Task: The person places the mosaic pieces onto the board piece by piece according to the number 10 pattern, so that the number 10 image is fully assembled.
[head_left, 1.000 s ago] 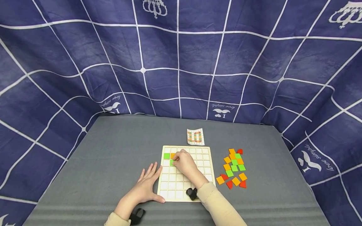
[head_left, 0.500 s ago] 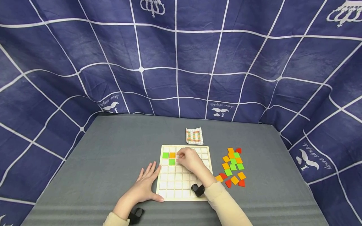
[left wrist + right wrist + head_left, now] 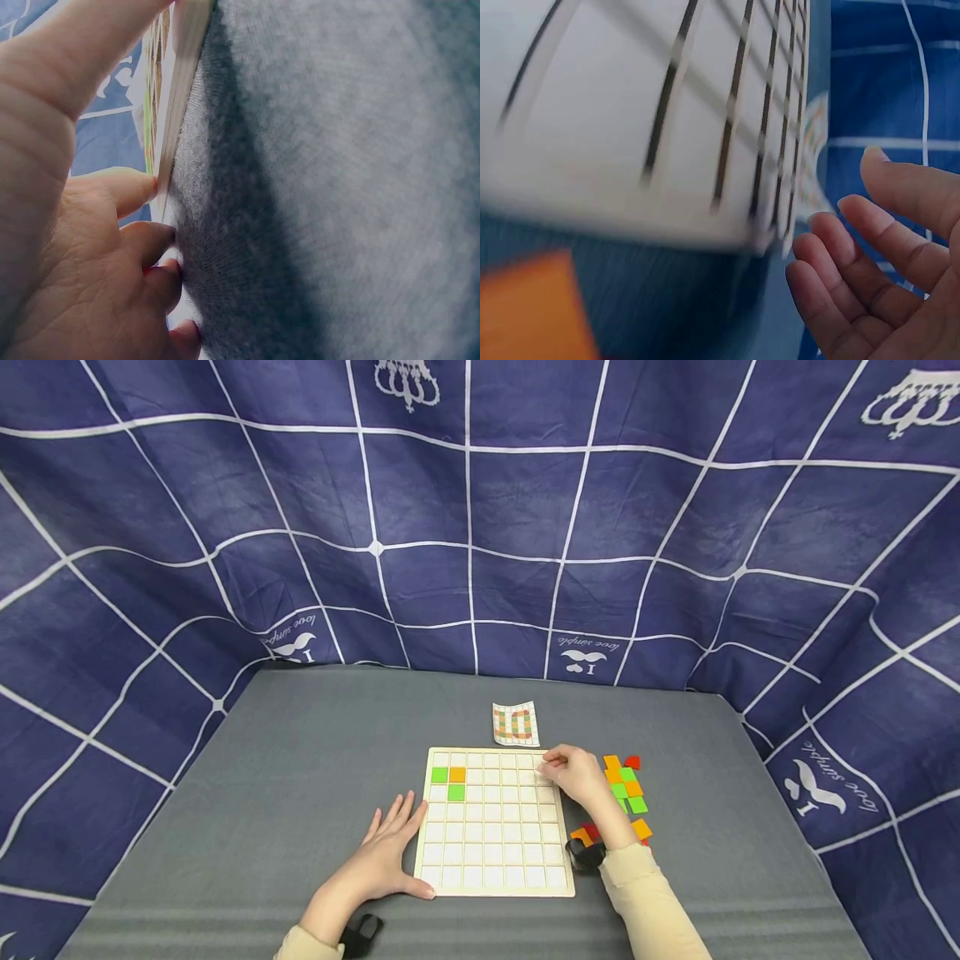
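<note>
A pale gridded board [image 3: 492,853] lies flat on the grey table. Two green tiles [image 3: 456,792] and one orange tile [image 3: 457,773] sit in cells near its far left corner. My left hand [image 3: 382,860] rests along the board's left side with fingers spread, the thumb at the near corner. In the left wrist view, the thumb and a fingertip meet the board's edge [image 3: 180,97]. Over the board's right edge, towards the far corner, is my right hand [image 3: 577,777]. Its fingers [image 3: 840,255] are loosely bent with nothing between them in the right wrist view.
Loose orange, green and red tiles [image 3: 634,788] lie right of the board, some hidden by the right forearm. A small printed pattern card [image 3: 515,724] lies beyond the board. Black devices [image 3: 362,935] are on both wrists. A blue curtain [image 3: 420,585] hangs behind the table.
My right hand has moved right, from beside the placed tiles to the board's right edge, uncovering the orange tile and the cells near it. The left hand stays in place.
</note>
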The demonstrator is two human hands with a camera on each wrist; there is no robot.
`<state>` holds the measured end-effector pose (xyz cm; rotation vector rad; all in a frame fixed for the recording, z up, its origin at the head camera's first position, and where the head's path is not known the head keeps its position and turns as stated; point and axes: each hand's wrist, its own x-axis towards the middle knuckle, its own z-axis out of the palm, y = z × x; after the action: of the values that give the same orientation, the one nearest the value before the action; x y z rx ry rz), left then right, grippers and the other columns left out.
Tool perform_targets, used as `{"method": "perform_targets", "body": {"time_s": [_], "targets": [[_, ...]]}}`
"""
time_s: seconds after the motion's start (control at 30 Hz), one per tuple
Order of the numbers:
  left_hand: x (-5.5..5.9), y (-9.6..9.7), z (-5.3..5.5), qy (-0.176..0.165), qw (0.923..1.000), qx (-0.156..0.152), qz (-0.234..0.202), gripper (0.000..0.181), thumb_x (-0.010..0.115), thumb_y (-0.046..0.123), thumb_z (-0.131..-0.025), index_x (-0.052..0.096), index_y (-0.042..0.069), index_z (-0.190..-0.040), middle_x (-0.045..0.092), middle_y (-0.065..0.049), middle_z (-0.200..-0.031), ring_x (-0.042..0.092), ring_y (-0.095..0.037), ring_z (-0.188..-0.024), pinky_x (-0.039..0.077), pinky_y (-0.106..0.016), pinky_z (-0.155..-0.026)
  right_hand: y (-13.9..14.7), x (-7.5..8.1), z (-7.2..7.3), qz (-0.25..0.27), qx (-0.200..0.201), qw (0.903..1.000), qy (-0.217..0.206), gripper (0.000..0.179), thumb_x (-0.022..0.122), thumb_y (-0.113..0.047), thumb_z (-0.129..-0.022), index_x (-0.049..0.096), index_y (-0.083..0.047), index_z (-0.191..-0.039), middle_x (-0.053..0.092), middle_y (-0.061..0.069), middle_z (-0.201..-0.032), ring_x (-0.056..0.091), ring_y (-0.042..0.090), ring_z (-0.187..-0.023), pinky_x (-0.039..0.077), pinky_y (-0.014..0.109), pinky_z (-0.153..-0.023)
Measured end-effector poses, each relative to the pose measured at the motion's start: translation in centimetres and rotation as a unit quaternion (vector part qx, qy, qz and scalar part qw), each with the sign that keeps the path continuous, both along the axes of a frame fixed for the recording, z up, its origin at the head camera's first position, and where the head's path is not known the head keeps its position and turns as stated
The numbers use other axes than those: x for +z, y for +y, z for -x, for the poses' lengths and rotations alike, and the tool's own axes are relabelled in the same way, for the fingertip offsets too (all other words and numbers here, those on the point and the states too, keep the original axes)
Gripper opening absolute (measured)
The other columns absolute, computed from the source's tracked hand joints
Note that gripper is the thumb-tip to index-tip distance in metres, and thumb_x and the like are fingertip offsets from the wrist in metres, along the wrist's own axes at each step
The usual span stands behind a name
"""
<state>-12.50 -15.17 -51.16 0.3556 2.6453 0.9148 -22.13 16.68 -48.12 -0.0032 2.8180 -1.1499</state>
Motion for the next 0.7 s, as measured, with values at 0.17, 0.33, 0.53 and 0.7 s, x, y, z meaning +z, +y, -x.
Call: {"method": "perform_targets", "body": {"time_s": [0.17, 0.33, 0.53, 0.7], "targets": [[0.0, -0.1, -0.1, -0.001, 1.0, 0.001, -0.003, 0.132, 0.094, 0.046, -0.049, 0.027, 0.005, -0.155, 0.01, -0.02, -0.164, 0.006, -0.04, -0.153, -0.001, -0.062, -0.12, 2.6, -0.8, -0.2, 0.008, -0.019, 0.9998, -0.007, 0.021, 0.071, -0.017, -0.09, 0.071, -0.001, -0.104, 0.071, 0.011, -0.095, 0.065, 0.022, -0.084, 0.055, 0.032, -0.072], [0.1, -0.1, -0.1, -0.002, 1.0, -0.001, -0.003, 0.131, 0.094, 0.046, -0.05, 0.027, 0.005, -0.155, 0.011, -0.021, -0.164, 0.006, -0.04, -0.153, -0.001, -0.062, -0.12, 4.3, -1.2, -0.9, -0.002, -0.035, 0.9994, 0.001, 0.021, 0.07, -0.01, -0.09, 0.069, 0.004, -0.105, 0.07, 0.017, -0.098, 0.067, 0.028, -0.087, 0.057, 0.037, -0.074], [0.2, -0.1, -0.1, -0.009, 0.9999, -0.006, -0.006, 0.13, 0.093, 0.045, -0.052, 0.026, 0.005, -0.156, 0.01, -0.02, -0.164, 0.005, -0.04, -0.153, -0.001, -0.062, -0.12, 5.3, -1.3, -1.7, -0.041, -0.056, 0.9975, 0.007, 0.023, 0.074, -0.006, -0.085, 0.07, 0.004, -0.105, 0.069, 0.019, -0.1, 0.066, 0.03, -0.09, 0.055, 0.044, -0.081], [0.3, -0.1, -0.2, -0.006, 0.9999, -0.006, -0.008, 0.13, 0.093, 0.044, -0.051, 0.027, 0.005, -0.155, 0.01, -0.021, -0.164, 0.005, -0.04, -0.152, -0.001, -0.063, -0.12, 5.6, -1.3, -2.0, -0.069, -0.074, 0.9948, 0.012, 0.024, 0.074, -0.006, -0.085, 0.07, 0.002, -0.107, 0.065, 0.02, -0.104, 0.062, 0.032, -0.094, 0.052, 0.047, -0.084]]}}
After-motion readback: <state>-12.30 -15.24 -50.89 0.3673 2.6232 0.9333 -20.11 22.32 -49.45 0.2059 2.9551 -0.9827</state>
